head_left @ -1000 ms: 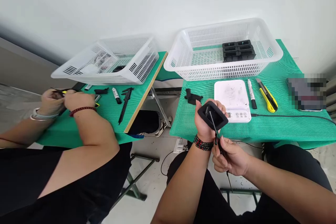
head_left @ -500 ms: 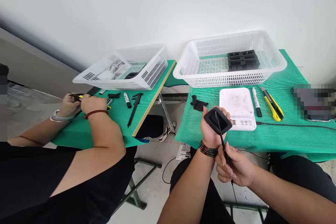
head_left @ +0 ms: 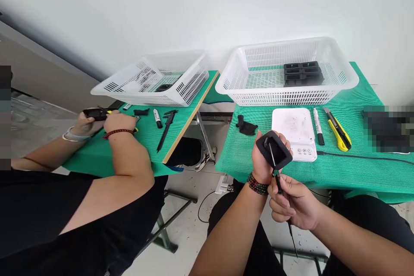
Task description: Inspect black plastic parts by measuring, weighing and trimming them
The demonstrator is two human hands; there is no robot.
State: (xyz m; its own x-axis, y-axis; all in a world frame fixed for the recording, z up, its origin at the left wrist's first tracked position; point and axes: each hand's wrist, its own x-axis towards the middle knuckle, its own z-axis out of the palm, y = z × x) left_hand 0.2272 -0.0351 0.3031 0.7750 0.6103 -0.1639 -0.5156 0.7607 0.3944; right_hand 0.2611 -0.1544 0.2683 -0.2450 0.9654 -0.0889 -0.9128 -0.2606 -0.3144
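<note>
Black hollow part point(head_left: 282, 152) sits in the person's left hand point(head_left: 262, 167), tilted, cavity up, in front of the scale point(head_left: 293, 126). Left palm faces up, fingers curled round the part; most of them hidden behind it. Right hand point(head_left: 299, 205) is closed on a thin dark tool point(head_left: 277, 181), thumb and fingers round the handle. Tool's end is inside the cavity; whether it touches the inner wall, can't tell (too dark in there). Its thin tail sticks out below the hand.

Scale display mostly blocked by left hand and part. Dark item point(head_left: 391, 131) at table right is pixelated, cut off at the frame edge.

Containers: right basket point(head_left: 284, 98) holds black parts point(head_left: 303, 74) packed in two columns toward its right side; lower portions masked by the front wall, so no firm count. Left basket point(head_left: 142, 98) has a dark piece point(head_left: 164, 88) near its right wall, partly hidden.

Co-worker's hands point(head_left: 120, 123) hold another dark part point(head_left: 95, 114); details too small to read.
</note>
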